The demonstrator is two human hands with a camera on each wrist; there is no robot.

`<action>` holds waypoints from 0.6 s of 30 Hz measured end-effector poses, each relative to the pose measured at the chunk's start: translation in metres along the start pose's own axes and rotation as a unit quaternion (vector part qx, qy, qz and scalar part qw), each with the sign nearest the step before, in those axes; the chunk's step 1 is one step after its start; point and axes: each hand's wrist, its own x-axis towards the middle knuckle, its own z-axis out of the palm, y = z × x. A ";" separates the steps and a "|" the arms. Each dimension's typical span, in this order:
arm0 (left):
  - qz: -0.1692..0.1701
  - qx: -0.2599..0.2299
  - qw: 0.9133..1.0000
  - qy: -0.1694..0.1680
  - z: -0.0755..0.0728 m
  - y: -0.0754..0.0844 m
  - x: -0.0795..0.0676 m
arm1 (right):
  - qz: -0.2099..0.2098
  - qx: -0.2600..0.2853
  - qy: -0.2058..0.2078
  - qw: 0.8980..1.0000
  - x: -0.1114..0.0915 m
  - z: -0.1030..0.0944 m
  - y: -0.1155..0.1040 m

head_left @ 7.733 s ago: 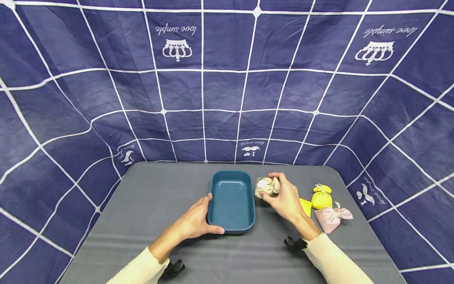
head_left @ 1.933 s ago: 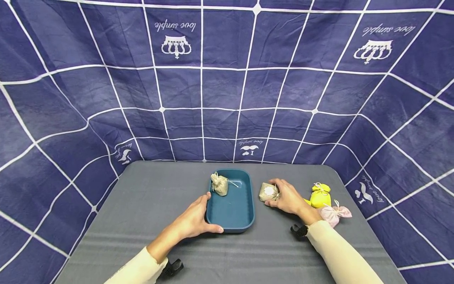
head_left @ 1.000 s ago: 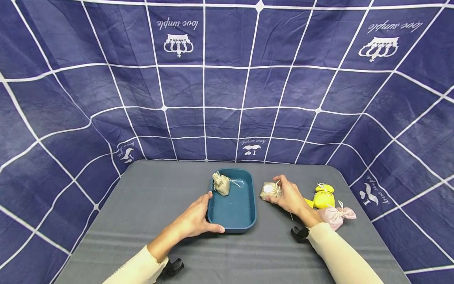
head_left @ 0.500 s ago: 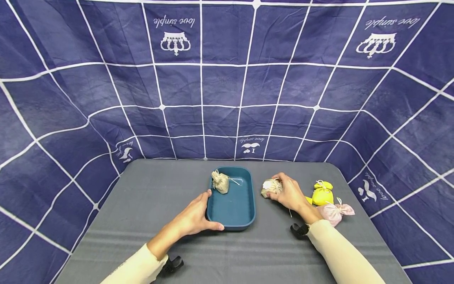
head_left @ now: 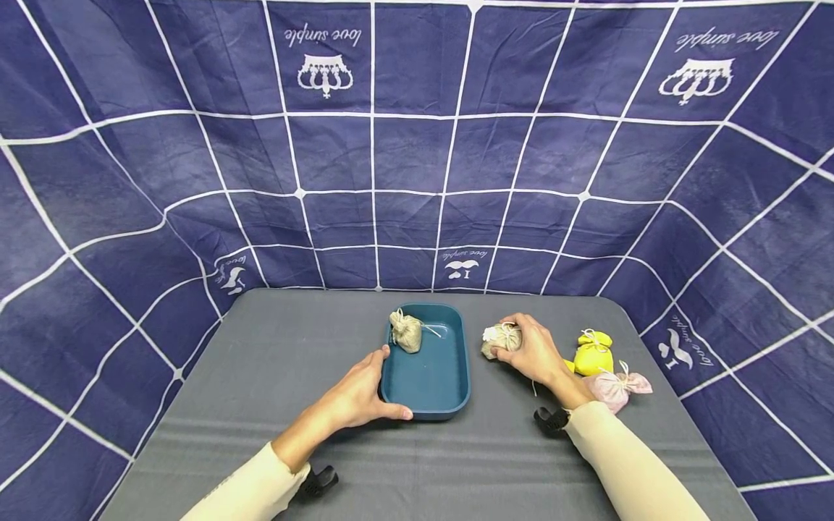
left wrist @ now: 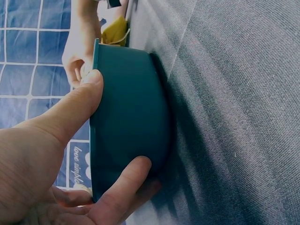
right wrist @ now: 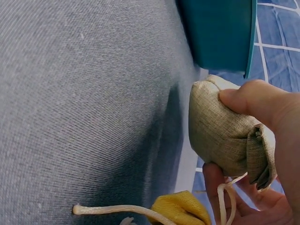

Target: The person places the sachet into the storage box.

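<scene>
A deep blue tray (head_left: 426, 383) with rounded corners stands mid-table. My left hand (head_left: 358, 393) holds its near left corner, thumb along the near rim and fingers against the outer wall. Inside, at the far left, a beige drawstring pouch (head_left: 407, 333) leans on the wall with its cord trailing right. Right of the tray, my right hand (head_left: 536, 352) grips a second beige drawstring pouch (head_left: 498, 343) with a white flower-shaped patch. The right wrist view shows the thumb on this pouch (right wrist: 220, 124), fingers below, and a dark shadow on the cloth beside it.
Right of my right hand lie a yellow drawstring pouch (head_left: 594, 356) and a pale pink drawstring pouch (head_left: 614, 389). Another yellow piece (head_left: 570, 366) is mostly hidden behind the right wrist. A grey cloth covers the table (head_left: 306, 340); a blue gridded curtain (head_left: 417, 159) encloses it.
Earliest, the tray held nothing and the right hand was on a beige pouch; a beige pouch now lies in the tray. Recently the right hand has turned the second pouch slightly. The left hand stays.
</scene>
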 end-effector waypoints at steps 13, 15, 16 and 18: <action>-0.002 0.011 1.000 0.000 -0.001 0.002 0.000 | -0.002 0.002 0.009 1.000 0.004 -0.005 -0.004; -0.001 0.011 1.000 0.001 -0.001 0.002 0.000 | -0.002 0.005 0.011 1.000 0.004 -0.005 -0.006; -0.001 0.010 1.000 0.001 -0.001 0.002 0.000 | -0.002 0.007 0.013 1.000 0.004 -0.006 -0.006; -0.001 0.010 1.000 0.000 -0.001 0.002 0.000 | -0.001 0.012 0.016 1.000 0.005 -0.007 -0.007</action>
